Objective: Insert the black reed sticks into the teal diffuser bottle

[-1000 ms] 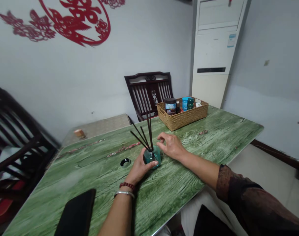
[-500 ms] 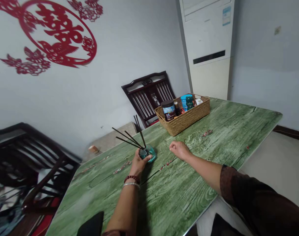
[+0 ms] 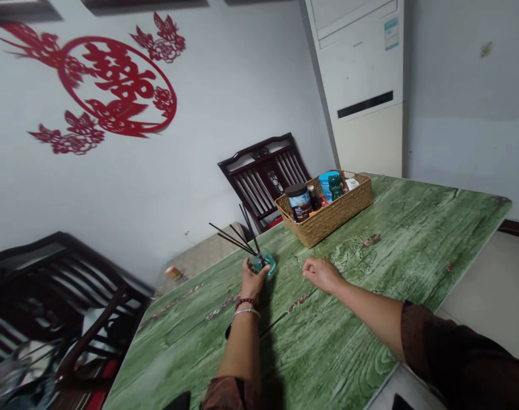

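Note:
My left hand [image 3: 254, 278] is wrapped round the near side of a reed diffuser [image 3: 265, 263], a small glass bottle of turquoise liquid. Several dark sticks [image 3: 234, 238] lean out of its neck, fanned mostly to the left. The bottle is upright, at or just above the table near its far edge; I cannot tell whether its base touches. To the right, my right hand [image 3: 323, 275] rests on the tabletop as a loose fist, with nothing visible in it. It lies apart from the diffuser and in front of the woven basket [image 3: 338, 213].
Jars and bottles fill the basket, among them a dark-lidded jar [image 3: 299, 204] and a green bottle [image 3: 335, 187]. Beneath is a green wood-patterned table [image 3: 336, 341]. Dark wooden chairs [image 3: 263, 171] stand behind and at left. A small dark object [image 3: 228, 331] shows beside my left wrist.
My left hand and the diffuser have shifted away from me, towards the table's far edge. The right fist stays put on the table. The camera view has tilted up slightly.

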`<state>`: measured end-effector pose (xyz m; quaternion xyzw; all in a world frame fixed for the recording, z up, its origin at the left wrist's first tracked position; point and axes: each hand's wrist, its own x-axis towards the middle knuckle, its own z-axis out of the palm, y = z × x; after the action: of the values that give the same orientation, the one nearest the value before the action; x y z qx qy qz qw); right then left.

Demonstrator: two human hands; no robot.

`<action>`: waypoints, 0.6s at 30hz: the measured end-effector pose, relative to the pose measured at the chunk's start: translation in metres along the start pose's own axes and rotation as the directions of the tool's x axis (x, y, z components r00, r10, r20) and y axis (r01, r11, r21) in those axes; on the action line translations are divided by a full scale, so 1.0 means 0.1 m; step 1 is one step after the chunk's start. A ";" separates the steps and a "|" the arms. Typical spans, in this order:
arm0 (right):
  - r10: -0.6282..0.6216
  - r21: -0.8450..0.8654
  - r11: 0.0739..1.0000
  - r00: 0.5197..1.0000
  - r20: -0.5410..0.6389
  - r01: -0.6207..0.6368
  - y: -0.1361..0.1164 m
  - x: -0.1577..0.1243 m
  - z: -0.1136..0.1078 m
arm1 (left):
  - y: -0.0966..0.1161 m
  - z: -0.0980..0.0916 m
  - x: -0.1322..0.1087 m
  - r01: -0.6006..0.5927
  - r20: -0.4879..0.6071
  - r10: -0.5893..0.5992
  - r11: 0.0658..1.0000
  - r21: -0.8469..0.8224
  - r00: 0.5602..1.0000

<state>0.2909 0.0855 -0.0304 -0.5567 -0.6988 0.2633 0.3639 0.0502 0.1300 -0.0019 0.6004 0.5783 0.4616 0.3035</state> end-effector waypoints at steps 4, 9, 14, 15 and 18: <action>0.032 0.188 0.982 0.999 -0.037 -0.025 -0.01 0.02 0.00 | 0.14 -0.14 -0.46 0.056 -0.163 -0.080 0.988 -0.145 0.983; -0.057 0.776 0.627 0.989 0.136 -0.071 -0.35 -0.06 -0.26 | 0.56 -0.38 -1.23 0.017 0.035 0.021 0.570 -0.821 0.999; -0.411 0.982 0.171 0.900 0.142 -0.076 -0.91 -0.24 -0.70 | 0.65 -0.46 -1.66 0.037 0.083 0.155 0.278 -0.960 0.984; -0.441 0.989 0.115 0.888 0.132 -0.091 -0.95 -0.26 -0.71 | 0.60 -0.44 -1.68 0.040 0.082 0.156 0.253 -0.967 0.984; -0.445 0.981 0.002 0.878 0.176 -0.196 -0.81 -0.29 -0.46 | 0.38 -0.34 -1.68 0.063 0.088 0.111 0.212 -0.975 0.990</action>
<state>0.2840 0.0366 0.0534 0.0072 -0.4186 0.7592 0.4984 0.0514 -0.0452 0.0115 0.3161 0.1286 0.6837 0.6450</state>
